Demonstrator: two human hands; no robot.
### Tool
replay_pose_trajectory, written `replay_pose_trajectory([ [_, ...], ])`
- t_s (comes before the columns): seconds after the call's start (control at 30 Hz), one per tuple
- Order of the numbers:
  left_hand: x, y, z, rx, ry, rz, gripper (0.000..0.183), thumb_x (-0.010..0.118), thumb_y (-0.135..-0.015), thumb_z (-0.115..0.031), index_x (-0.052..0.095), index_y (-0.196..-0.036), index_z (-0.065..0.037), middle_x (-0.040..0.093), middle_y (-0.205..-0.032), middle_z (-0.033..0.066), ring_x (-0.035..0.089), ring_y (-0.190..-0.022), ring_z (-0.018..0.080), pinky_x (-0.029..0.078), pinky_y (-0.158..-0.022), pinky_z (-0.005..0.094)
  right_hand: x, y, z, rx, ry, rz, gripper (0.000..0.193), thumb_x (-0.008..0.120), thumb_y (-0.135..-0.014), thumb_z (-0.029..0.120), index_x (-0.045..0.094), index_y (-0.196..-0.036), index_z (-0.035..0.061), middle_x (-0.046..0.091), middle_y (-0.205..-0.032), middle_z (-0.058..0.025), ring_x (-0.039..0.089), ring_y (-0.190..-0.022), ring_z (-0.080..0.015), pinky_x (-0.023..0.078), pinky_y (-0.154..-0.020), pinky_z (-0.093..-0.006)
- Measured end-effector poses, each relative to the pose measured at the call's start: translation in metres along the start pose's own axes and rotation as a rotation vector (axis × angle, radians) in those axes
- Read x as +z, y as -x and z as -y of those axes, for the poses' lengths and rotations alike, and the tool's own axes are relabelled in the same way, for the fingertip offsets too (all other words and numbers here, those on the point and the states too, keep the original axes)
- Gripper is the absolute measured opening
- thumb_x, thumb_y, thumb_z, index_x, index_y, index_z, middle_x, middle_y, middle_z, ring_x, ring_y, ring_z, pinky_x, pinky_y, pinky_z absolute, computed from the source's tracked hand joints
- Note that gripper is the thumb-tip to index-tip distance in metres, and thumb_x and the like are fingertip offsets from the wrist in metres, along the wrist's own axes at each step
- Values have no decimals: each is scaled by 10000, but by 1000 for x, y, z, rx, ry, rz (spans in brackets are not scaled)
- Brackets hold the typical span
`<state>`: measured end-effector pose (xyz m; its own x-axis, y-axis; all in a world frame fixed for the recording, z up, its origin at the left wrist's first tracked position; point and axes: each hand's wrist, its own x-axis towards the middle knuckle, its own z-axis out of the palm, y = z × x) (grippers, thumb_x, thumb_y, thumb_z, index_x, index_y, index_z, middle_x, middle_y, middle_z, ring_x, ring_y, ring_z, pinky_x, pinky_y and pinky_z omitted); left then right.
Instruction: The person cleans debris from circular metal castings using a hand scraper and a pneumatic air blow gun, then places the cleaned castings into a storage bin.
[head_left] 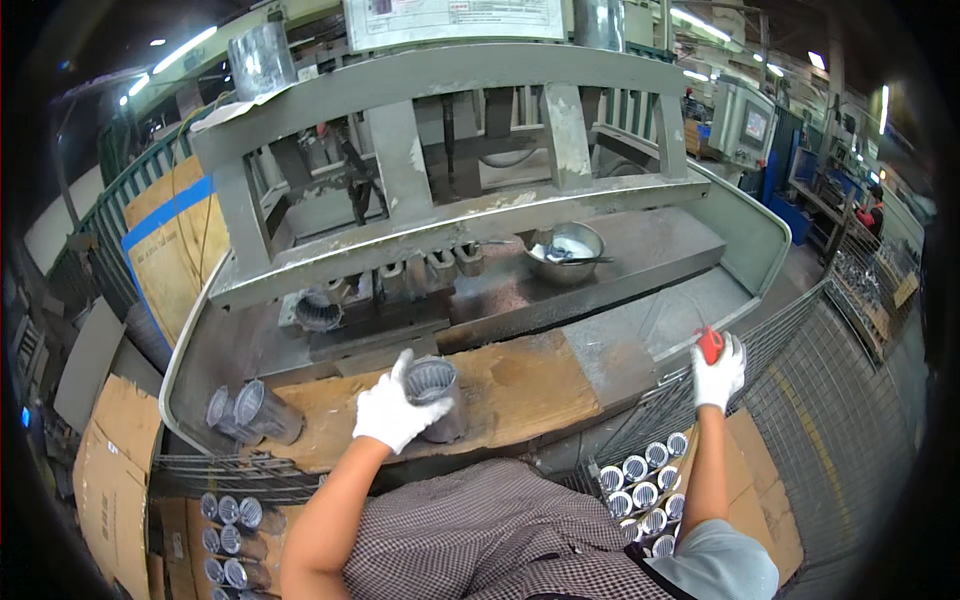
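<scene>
My left hand (390, 412), in a white glove, is closed round the side of an upright grey metal cylinder (446, 412). Ribs line the inside of its open top. The cylinder stands on a worn wooden board (530, 385) along the front of the machine bed. Out to the right, my gloved right hand (720, 378) is raised, with its fingers round a small red object (709, 345); its exact kind cannot be made out. Two similar metal cylinders (268, 412) lean at the board's left end.
A grey machine frame (450, 240) spans the bed. Beneath it sit a ribbed cylinder (318, 311) and a metal bowl (567, 250) with pale contents. Below right, a wire crate (600, 462) holds several cylinders; more stand in a carton (185, 530) below left. Wire mesh (800, 400) lies right.
</scene>
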<state>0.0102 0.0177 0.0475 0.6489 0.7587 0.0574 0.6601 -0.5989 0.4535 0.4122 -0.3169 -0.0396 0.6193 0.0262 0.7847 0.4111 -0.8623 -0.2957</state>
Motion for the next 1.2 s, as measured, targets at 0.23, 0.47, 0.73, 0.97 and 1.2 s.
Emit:
replay_pose_trajectory([
  [0.23,-5,7,6,304,-246,-372,936,801,-602,-532,518,-1354,-51,497,-1377,273,552,-1188,423,442,-990,493,11,-22,124,-442,-675,337,541,789,-713,265,622,-1200,100,628,-1182,-152,577,-1115,-356,457,-943,-479],
  [0.47,10,7,-2,524,-281,-186,614,677,-781,-491,584,-1264,-124,571,-1318,130,526,-1226,310,374,-985,466,72,-85,214,-87,-330,469,596,643,-812,537,632,-1242,123,649,-1142,-167,618,-1074,-370,488,-916,-454],
  [0.73,20,5,10,508,-274,-157,582,652,-814,-471,578,-1271,-120,574,-1332,97,535,-1232,271,388,-942,440,69,-55,236,-266,-641,436,317,596,-904,357,710,-1083,121,696,-974,-154,659,-929,-337,511,-836,-417],
  [0.97,39,4,24,510,-255,-174,572,644,-832,-484,575,-1273,-125,589,-1306,119,547,-1228,280,391,-949,446,19,10,303,-409,-1206,367,313,695,-887,265,705,-1078,17,713,-988,-164,686,-892,-281,522,-818,-355],
  [1.2,52,7,30,520,-316,-254,602,650,-811,-507,566,-1285,-145,582,-1307,114,549,-1208,295,385,-954,452,18,17,400,-569,-937,528,378,591,-903,415,697,-937,54,671,-893,-205,636,-861,-398,505,-769,-458],
])
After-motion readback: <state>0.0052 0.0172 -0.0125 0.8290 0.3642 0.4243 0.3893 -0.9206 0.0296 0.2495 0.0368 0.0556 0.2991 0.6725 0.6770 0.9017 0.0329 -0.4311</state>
